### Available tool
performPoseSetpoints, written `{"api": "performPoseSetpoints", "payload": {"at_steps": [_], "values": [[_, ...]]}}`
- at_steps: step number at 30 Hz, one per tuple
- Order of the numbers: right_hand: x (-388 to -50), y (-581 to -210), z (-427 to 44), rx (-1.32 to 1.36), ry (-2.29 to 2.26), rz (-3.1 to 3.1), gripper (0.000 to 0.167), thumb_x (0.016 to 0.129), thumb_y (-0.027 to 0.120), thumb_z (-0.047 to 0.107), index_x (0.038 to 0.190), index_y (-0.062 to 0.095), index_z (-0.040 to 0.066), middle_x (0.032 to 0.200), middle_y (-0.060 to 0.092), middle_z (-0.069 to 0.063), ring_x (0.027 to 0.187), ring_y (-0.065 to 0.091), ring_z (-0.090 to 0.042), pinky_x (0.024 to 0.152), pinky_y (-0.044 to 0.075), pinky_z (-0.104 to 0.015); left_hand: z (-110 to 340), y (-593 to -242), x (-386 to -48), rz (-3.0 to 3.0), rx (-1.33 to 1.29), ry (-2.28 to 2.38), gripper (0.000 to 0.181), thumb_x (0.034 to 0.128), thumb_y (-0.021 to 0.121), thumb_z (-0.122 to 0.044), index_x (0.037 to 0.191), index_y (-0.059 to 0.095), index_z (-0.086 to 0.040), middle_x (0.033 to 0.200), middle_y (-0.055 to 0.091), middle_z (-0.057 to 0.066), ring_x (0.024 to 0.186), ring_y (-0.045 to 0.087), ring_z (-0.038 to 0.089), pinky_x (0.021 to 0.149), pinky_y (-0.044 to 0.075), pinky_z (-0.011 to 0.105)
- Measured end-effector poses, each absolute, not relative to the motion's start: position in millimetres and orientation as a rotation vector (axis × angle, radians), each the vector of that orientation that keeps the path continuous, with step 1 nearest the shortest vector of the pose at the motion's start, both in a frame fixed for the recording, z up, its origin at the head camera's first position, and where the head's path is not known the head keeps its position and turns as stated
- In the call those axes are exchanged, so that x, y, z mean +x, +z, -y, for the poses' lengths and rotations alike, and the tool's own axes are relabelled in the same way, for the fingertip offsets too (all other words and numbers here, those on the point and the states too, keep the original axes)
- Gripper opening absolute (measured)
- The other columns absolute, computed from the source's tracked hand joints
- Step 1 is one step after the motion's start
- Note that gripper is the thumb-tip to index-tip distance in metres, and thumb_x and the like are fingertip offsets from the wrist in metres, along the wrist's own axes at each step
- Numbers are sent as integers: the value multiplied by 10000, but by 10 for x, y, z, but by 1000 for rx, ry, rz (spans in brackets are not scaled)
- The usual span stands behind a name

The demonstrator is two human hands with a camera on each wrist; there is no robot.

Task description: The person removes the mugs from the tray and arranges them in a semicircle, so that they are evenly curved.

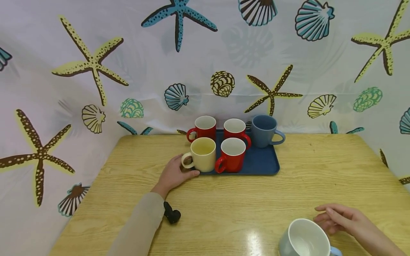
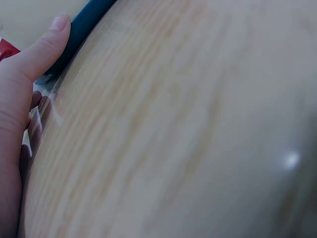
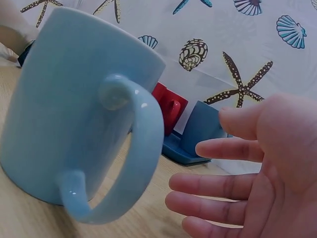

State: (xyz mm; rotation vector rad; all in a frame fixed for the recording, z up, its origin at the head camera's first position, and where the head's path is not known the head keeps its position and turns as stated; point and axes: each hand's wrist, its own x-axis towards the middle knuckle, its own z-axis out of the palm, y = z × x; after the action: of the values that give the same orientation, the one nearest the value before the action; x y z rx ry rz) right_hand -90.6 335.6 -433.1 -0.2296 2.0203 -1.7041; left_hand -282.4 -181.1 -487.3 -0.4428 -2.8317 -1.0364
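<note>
At the left, the left hand [image 1: 175, 174] is set at the near left corner of a blue tray [image 1: 262, 166], its thumb laid against the rim; the other fingers are partly hidden by the cream mug [image 1: 205, 162], so whether they are closed on the tray cannot be told. The cream mug is stood upright at the tray's front left, with its handle turned toward that hand. Behind it a rear left red mug [image 1: 209, 133] is placed; to the right, a front red mug [image 1: 234, 162] and a rear middle red mug [image 1: 230, 134] are seen, followed by a blue-grey mug [image 1: 262, 138] at the back, its handle turned right. Nearer the person, at the right, a light-blue mug [image 3: 64, 109] is stood upright on the wooden table [image 1: 320, 170], well apart from the tray. Just beside its handle the right hand [image 1: 344, 221] is held with fingers spread and nothing grasped. The step in hand is judged to be a reach at the light-blue mug, with the tray perhaps steadied; for a secure hold, the right fingers would need to be brought around its handle or body.
</note>
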Motion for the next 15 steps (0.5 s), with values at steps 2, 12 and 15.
{"api": "performPoseSetpoints", "payload": {"at_steps": [2, 12, 15], "values": [[-961, -4328, -3337, -244, -1688, -2046, 388, 1034, 325, 222, 1305, 463, -19, 1131, 637, -90, 978, 625, -243, 784, 515, -371, 1813, -4876, -2828, 2833, -440, -1035, 774, 665, 668, -690, 1246, 558, -190, 1242, 544, 27, 1183, 462, 249, 989, 350, 477], [-1194, -4334, -3296, -301, -1683, -2026, 343, 1030, 342, 207, 1264, 532, 42, 1104, 636, -131, 961, 628, -260, 768, 522, -375, 1806, -4901, -2842, 2832, -426, -1047, 739, 656, 675, -689, 1217, 573, -218, 1204, 559, -9, 1159, 473, 220, 980, 361, 451], [-1265, -4333, -3283, -316, -1683, -2044, 328, 1028, 352, 202, 1253, 548, 67, 1095, 637, -133, 943, 629, -257, 761, 523, -378, 1806, -4892, -2839, 2834, -421, -1047, 736, 656, 679, -686, 1219, 573, -222, 1208, 558, -12, 1163, 469, 219, 986, 357, 448]]}}
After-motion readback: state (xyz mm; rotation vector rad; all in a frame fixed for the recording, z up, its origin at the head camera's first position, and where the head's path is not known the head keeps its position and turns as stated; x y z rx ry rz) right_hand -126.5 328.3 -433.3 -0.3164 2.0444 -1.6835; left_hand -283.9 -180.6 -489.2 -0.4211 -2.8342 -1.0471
